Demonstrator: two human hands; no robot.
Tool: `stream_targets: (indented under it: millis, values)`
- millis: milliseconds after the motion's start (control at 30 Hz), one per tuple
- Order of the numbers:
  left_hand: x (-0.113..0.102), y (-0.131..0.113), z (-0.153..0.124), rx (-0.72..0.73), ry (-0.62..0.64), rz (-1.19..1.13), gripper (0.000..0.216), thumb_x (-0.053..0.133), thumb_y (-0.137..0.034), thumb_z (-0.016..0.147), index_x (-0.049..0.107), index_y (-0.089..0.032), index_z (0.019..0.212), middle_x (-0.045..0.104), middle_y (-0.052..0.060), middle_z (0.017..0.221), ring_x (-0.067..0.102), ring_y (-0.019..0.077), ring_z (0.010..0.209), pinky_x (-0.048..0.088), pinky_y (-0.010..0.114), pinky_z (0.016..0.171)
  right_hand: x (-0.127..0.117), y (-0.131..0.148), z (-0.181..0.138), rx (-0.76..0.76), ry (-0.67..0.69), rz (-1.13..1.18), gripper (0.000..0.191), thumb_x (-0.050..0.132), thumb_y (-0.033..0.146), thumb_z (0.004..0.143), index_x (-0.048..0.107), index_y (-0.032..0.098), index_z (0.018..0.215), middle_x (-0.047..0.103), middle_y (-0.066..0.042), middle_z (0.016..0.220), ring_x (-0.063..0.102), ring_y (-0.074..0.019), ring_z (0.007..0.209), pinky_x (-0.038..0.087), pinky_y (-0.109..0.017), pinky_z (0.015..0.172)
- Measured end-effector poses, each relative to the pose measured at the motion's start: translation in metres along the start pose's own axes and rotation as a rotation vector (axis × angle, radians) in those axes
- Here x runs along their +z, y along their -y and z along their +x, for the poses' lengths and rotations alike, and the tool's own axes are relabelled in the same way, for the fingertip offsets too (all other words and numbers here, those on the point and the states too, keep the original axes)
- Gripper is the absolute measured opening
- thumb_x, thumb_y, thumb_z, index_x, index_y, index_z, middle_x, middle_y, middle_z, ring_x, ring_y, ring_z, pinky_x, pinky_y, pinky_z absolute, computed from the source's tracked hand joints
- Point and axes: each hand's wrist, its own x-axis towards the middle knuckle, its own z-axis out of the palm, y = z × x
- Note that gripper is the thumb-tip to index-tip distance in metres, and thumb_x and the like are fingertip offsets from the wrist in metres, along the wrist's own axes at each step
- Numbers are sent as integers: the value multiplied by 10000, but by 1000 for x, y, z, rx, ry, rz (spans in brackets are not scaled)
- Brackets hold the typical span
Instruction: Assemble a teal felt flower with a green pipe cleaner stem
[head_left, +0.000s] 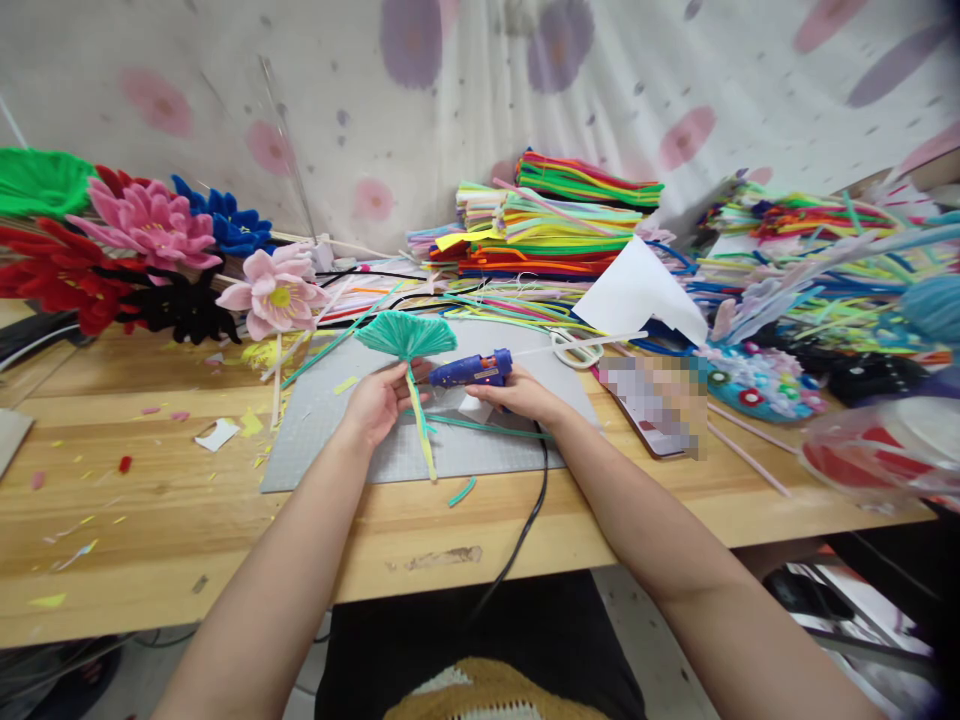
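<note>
One teal fan-shaped piece (406,333) is over the mat (315,440), its yellow stem (418,415) held by the left hand (377,402), the right hand (525,394) grasping the glue gun (471,369) beside it; gluing seems in hand, and the next move calls for steady aim.

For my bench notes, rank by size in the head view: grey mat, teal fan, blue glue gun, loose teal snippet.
Largest: grey mat
Unsure, gun partly hidden: teal fan, blue glue gun
Smallest: loose teal snippet
</note>
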Motion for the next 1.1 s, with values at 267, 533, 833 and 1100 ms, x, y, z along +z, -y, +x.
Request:
stream_targets:
  millis: [267,533,833,1100]
  values:
    - [1,1,0,2,16,7,198,454,-170,807,617,-94,890,686,104,879,650,152,734,548,273,652,2,-3,2,-36,-21,6,418,620,546,648,588,147,769,449,51,496,398,-69,454,321,-214,448]
    - [2,-1,-1,-8,11,5,200,450,-172,809,616,-96,891,685,106,881,649,150,706,533,252,591,0,1,0,-21,-8,0,421,623,539,646,597,148,799,459,44,522,400,-71,463,323,-218,445]
    - [3,-2,-2,-9,-8,-9,201,452,-174,811,620,-95,888,684,120,925,656,167,760,531,265,626,-1,2,-2,-13,19,-17,415,625,540,645,600,151,789,462,42,518,396,-71,453,321,-217,435]
    - [3,-2,-2,-13,7,1,203,454,-168,807,619,-89,894,680,120,922,654,156,720,540,258,597,-2,5,-2,-65,-8,-10,386,610,524,670,576,149,759,439,48,502,387,-70,466,308,-216,453]
